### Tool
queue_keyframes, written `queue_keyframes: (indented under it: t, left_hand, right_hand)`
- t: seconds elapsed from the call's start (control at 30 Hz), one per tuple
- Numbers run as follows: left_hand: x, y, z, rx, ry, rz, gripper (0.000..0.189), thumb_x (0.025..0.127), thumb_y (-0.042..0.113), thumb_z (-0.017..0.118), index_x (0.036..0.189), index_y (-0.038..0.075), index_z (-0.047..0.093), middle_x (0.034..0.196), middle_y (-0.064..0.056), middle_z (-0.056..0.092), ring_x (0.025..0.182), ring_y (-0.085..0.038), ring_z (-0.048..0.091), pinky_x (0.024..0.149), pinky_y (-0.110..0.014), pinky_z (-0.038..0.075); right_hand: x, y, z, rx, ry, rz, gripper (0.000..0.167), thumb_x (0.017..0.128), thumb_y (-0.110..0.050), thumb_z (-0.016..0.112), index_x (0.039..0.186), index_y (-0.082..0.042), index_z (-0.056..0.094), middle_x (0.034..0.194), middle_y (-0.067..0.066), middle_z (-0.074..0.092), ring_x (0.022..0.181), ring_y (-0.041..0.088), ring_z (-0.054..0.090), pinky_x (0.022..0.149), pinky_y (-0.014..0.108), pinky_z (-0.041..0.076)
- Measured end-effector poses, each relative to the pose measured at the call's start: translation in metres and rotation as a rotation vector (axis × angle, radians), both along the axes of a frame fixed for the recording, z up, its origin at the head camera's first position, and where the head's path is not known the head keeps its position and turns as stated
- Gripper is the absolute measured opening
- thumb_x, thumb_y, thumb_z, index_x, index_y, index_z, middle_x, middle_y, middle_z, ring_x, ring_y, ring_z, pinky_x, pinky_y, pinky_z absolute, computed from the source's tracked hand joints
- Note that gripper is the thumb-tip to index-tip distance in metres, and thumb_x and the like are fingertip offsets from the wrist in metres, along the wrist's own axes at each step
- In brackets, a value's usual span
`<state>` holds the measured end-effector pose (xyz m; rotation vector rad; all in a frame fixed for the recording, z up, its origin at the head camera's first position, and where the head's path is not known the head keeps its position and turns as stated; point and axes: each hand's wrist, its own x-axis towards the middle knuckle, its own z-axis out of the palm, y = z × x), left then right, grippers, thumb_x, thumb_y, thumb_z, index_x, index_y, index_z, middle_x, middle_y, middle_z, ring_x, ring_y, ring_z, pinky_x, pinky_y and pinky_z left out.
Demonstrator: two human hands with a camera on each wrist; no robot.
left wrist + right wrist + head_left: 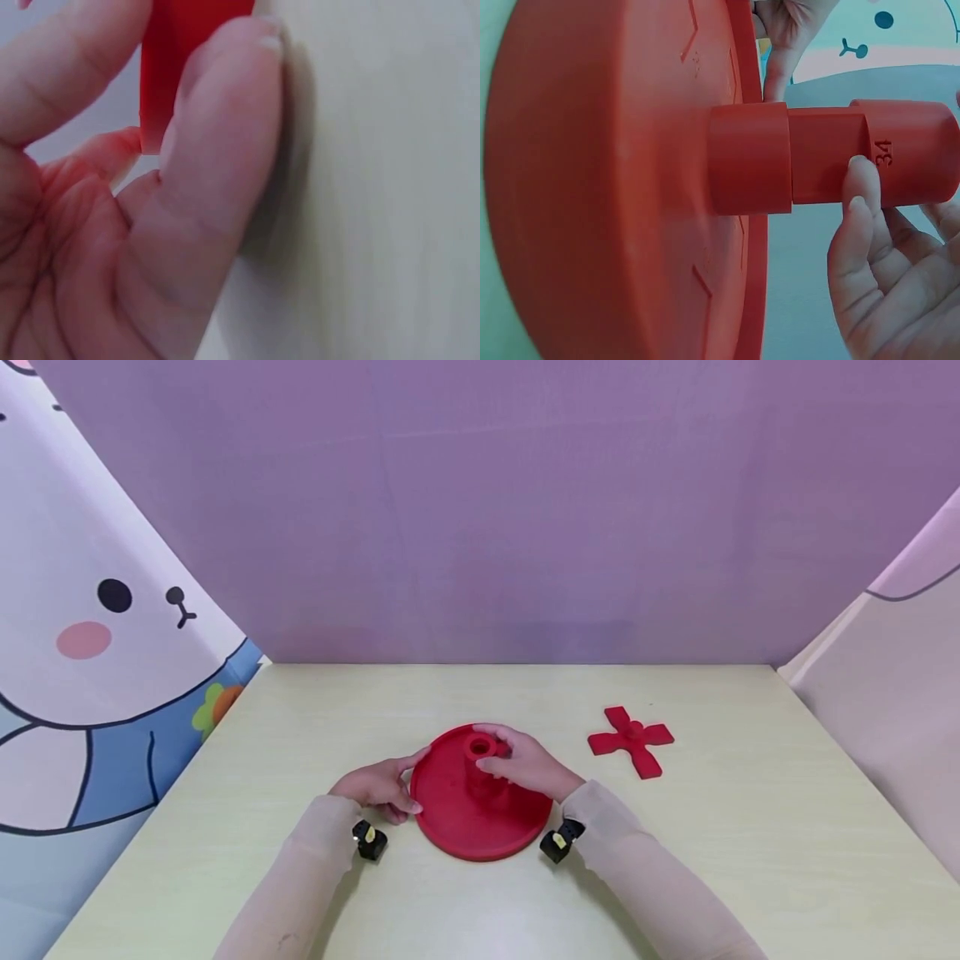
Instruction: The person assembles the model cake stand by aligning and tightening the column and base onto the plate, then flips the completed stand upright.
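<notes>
A red round base with a raised rim lies on the table. From its middle rises a red hollow tube, marked 34, whose narrower part meets a collar on the base. My right hand grips the tube near its top, thumb on the near side and fingers behind. At the left edge of the base, my left hand holds the rim, with index finger and thumb spread along it. The left wrist view shows the red rim close between these fingers.
A flat red cross-shaped piece with a small round knob lies to the right on the pale table. A purple panel stands behind. Cartoon-printed cloth hangs on the left, with pale cloth at the right.
</notes>
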<state>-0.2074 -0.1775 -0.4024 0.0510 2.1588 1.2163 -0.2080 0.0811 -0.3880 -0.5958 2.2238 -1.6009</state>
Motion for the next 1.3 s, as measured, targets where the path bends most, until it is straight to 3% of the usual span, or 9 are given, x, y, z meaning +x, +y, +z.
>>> queue_keyframes:
  t: [0.27, 0.37, 0.5, 0.63, 0.9, 1.17, 1.3]
  left_hand:
    - [-0.0008, -0.0007, -0.0019, 0.004, -0.002, 0.0, 0.094, 0.081, 0.001, 0.074, 0.154, 0.021, 0.019, 0.067, -0.009, 0.057, 0.052, -0.015, 0.053, 0.059, -0.027, 0.054]
    - [-0.0003, -0.0004, -0.0019, 0.01, -0.001, 0.0, 0.094, 0.081, 0.0, 0.074, 0.154, 0.021, 0.019, 0.066, -0.008, 0.057, 0.052, -0.015, 0.053, 0.059, -0.027, 0.054]
    - [0.0003, 0.0, -0.0013, 0.008, -0.001, 0.003, 0.094, 0.08, -0.001, 0.074, 0.154, 0.021, 0.019, 0.066, -0.008, 0.057, 0.052, -0.015, 0.053, 0.059, -0.027, 0.053]
    - [0.0003, 0.0002, -0.0006, -0.002, -0.003, 0.008, 0.095, 0.08, -0.001, 0.074, 0.154, 0.021, 0.019, 0.066, -0.008, 0.056, 0.053, -0.015, 0.053, 0.059, -0.026, 0.053]
    - [-0.0006, 0.0009, -0.0008, -0.005, 0.003, 0.003, 0.095, 0.08, 0.001, 0.075, 0.154, 0.021, 0.019, 0.066, -0.008, 0.056, 0.052, -0.015, 0.053, 0.058, -0.026, 0.053]
    - [-0.0022, 0.0006, -0.002, 0.007, -0.003, -0.01, 0.095, 0.08, 0.0, 0.074, 0.154, 0.02, 0.018, 0.065, -0.008, 0.056, 0.052, -0.014, 0.051, 0.057, -0.025, 0.052]
    - [-0.0033, 0.0003, -0.0032, 0.009, -0.001, -0.019, 0.095, 0.08, -0.001, 0.074, 0.154, 0.019, 0.017, 0.062, -0.006, 0.054, 0.051, -0.014, 0.051, 0.056, -0.025, 0.051]
  right_hand:
    - [0.0007, -0.0037, -0.0003, 0.025, 0.046, -0.103, 0.048, 0.086, -0.016, 0.073, 0.129, -0.006, 0.054, 0.112, 0.007, 0.06, 0.097, 0.022, 0.058, 0.077, 0.037, 0.056]
    - [0.0002, -0.005, -0.0007, 0.062, 0.077, -0.136, 0.053, 0.083, -0.017, 0.076, 0.13, -0.008, 0.053, 0.116, 0.005, 0.058, 0.103, 0.022, 0.056, 0.077, 0.035, 0.055]
    - [-0.0019, -0.0035, -0.0031, 0.036, 0.083, -0.089, 0.062, 0.085, -0.012, 0.073, 0.14, -0.007, 0.045, 0.123, 0.007, 0.056, 0.11, 0.024, 0.054, 0.08, 0.036, 0.055]
    - [-0.0027, -0.0017, -0.0045, 0.007, 0.053, -0.042, 0.062, 0.086, -0.007, 0.07, 0.142, -0.005, 0.044, 0.12, 0.009, 0.058, 0.108, 0.025, 0.055, 0.08, 0.035, 0.055]
    - [-0.0029, -0.0054, -0.0052, 0.032, 0.104, -0.117, 0.055, 0.082, -0.012, 0.077, 0.131, -0.004, 0.052, 0.115, 0.008, 0.059, 0.104, 0.024, 0.055, 0.08, 0.033, 0.054]
    - [-0.0032, -0.0022, -0.0034, -0.079, -0.01, -0.002, 0.064, 0.088, -0.002, 0.065, 0.146, -0.002, 0.037, 0.13, 0.015, 0.052, 0.116, 0.029, 0.052, 0.085, 0.039, 0.053]
    - [-0.0025, -0.0029, -0.0026, -0.071, -0.004, -0.027, 0.059, 0.088, -0.003, 0.067, 0.142, -0.001, 0.043, 0.125, 0.014, 0.056, 0.11, 0.027, 0.055, 0.083, 0.038, 0.054]
